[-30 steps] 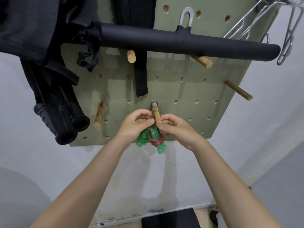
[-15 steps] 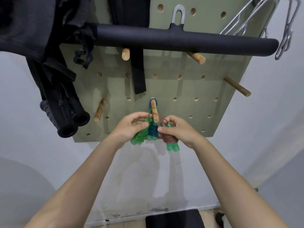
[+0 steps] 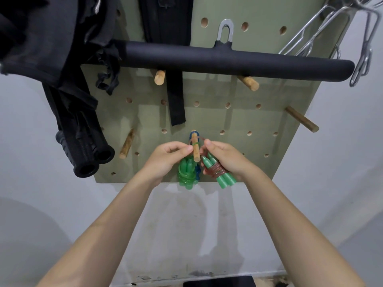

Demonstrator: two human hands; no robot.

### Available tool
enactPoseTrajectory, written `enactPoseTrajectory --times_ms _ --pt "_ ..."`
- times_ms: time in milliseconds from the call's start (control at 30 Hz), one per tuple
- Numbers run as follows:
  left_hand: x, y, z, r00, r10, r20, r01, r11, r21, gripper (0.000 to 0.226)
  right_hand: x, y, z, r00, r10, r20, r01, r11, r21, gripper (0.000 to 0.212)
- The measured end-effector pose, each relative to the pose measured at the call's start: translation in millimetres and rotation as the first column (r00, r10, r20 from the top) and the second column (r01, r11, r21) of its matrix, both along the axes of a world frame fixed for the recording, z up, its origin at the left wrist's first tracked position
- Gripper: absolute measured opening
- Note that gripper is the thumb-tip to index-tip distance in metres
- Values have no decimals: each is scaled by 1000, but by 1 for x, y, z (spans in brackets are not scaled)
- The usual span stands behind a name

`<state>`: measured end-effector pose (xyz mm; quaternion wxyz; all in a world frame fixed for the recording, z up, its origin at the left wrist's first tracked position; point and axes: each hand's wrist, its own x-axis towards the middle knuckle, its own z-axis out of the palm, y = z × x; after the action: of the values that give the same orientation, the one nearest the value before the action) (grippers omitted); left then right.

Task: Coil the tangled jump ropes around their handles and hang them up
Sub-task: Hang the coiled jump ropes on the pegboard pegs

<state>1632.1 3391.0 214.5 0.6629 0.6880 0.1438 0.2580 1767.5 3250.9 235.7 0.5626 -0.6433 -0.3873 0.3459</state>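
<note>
A wooden peg sticks out of the green pegboard at centre. Loops of blue, green and red cord lie over it. My right hand grips a pair of green handles wrapped in red rope, just right of the peg, and the red loop runs from them up over the peg. Under the peg hangs a green-roped bundle with a blue-roped one behind it. My left hand pinches the cord beside the peg, above the green bundle.
A long black padded bar hangs across the board above. Black rubber grips and dark fabric hang at left. Metal hangers are at top right. Other wooden pegs jut out. A white wall lies below.
The red-roped bundle moved from the peg's front out to the right in my right hand, and its loop now lies over the peg. My left hand stayed by the peg.
</note>
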Motion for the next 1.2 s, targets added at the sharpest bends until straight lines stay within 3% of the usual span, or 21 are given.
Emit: enactPoseTrajectory --times_ms 133,233,367,567,667,767,1033,1200 --pt "10 2 2 994 105 16 -105 994 -29 12 6 12 2 985 -127 112 126 992 16 35" --pt "15 8 4 996 86 -13 -86 996 0 10 10 19 1 942 -247 226 239 969 61 35" --pt "14 15 8 997 65 -40 -63 997 36 5 11 23 -7 926 -302 226 292 953 79 29" --pt "35 3 12 926 373 49 -366 924 -113 6 11 34 -10 870 -422 255 396 906 148 24" --pt "36 10 6 910 412 37 -412 911 5 13 14 36 -11 838 -423 345 399 906 142 18" --pt "28 14 0 922 383 52 -386 916 110 19 15 31 -12 843 -417 340 395 909 136 13" --pt "27 14 10 957 282 72 -290 942 168 11 12 30 1 892 -393 225 346 912 218 8" --pt "32 15 12 935 344 85 -355 908 225 11 10 35 8 897 -400 186 364 909 203 5"
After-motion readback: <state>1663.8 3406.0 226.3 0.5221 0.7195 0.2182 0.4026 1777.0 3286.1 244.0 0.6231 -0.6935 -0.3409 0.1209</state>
